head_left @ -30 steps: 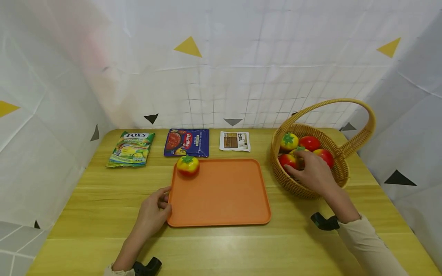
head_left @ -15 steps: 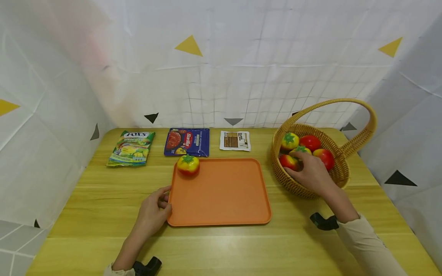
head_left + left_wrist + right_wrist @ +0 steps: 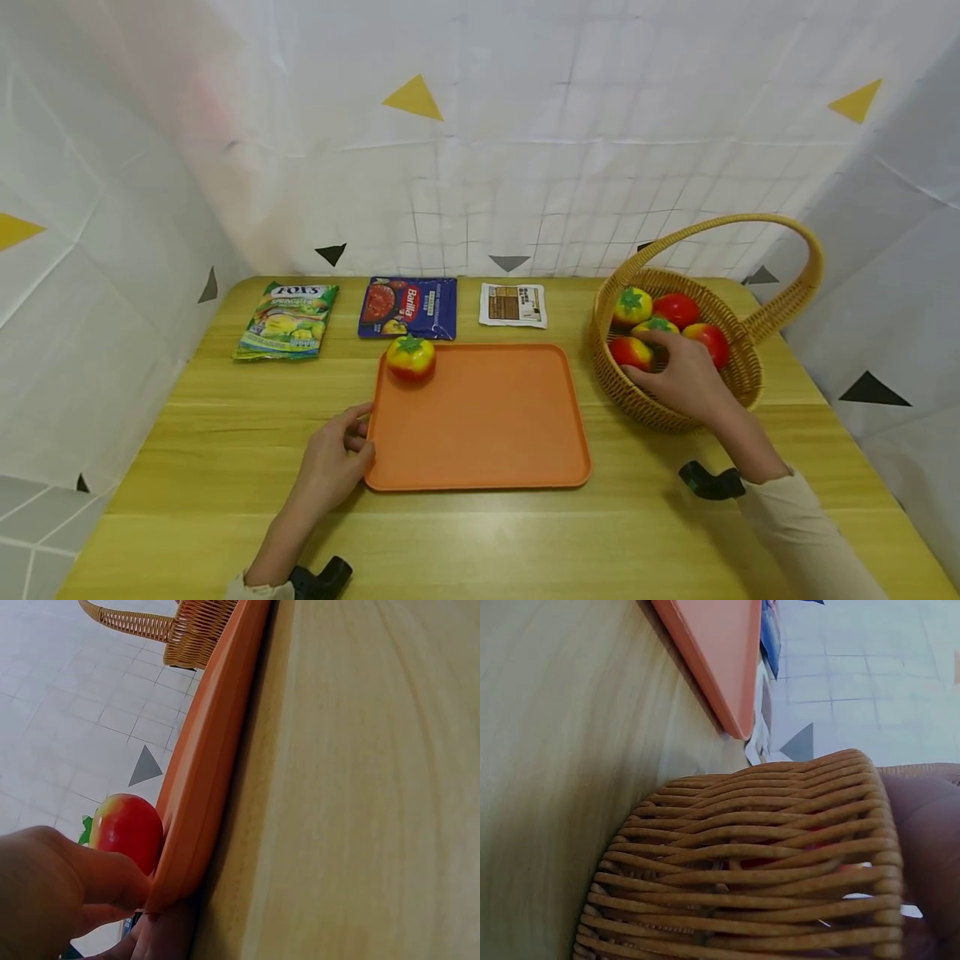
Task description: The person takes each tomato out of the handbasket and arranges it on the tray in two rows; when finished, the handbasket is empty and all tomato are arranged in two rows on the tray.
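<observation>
- Left hand (image 3: 331, 461) pinches one flat orange tray (image 3: 487, 425)
- One shiny red-yellow tomato (image 3: 411, 360) on it
- Five more tomatoes (image 3: 677, 310) in one tan wicker basket (image 3: 636, 407)
- Right hand (image 3: 688, 375) there; can't tell if pinching

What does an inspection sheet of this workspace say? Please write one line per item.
Surface: wooden table, no spill seen.
Job's things: tray with one fruit in its far left corner; basket right of it, five more visible inside.
Clutter: green packet, blue packet, white packet along the far side.
Grips: left grip pinches the tray's left edge; right grip reaches into the basket, hold unclear.
Cables: nothing seen.
Surroundings: white sheets with triangles.
</observation>
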The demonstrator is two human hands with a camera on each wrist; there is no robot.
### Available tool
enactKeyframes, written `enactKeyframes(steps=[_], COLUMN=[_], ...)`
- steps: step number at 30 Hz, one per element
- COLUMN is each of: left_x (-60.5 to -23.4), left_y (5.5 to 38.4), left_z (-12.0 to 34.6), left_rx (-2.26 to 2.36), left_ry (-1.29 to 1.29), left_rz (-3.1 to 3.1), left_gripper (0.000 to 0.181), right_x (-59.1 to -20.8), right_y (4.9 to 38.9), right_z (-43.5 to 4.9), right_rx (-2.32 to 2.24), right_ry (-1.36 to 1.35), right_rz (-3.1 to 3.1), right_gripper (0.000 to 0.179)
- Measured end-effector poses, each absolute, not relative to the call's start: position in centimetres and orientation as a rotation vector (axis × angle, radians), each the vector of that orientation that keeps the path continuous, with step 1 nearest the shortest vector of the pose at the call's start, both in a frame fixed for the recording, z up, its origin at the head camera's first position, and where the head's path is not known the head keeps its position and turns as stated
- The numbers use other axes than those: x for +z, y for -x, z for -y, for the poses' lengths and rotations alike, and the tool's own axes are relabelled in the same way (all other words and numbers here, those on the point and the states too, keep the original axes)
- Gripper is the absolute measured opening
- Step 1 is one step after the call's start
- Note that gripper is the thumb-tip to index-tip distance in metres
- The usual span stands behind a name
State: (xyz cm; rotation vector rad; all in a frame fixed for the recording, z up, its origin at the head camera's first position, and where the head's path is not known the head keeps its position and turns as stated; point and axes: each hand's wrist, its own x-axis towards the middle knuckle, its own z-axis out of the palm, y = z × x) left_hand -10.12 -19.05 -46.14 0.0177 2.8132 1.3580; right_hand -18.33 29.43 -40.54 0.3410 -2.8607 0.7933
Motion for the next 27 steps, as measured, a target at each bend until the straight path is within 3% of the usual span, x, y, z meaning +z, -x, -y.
enactKeyframes(steps=[27], left_x=[-46.0], left_y=[10.1], left_z=[19.0], left_rx=[1.363], left_ry=[-0.022], left_rz=[-2.818], left_gripper=[0.055], right_x=[-37.3], right_y=[16.1], right_z=[-27.8], right_rx=[0.657], right_ry=[-0.497], right_rz=[2.593], right_gripper=[0.059])
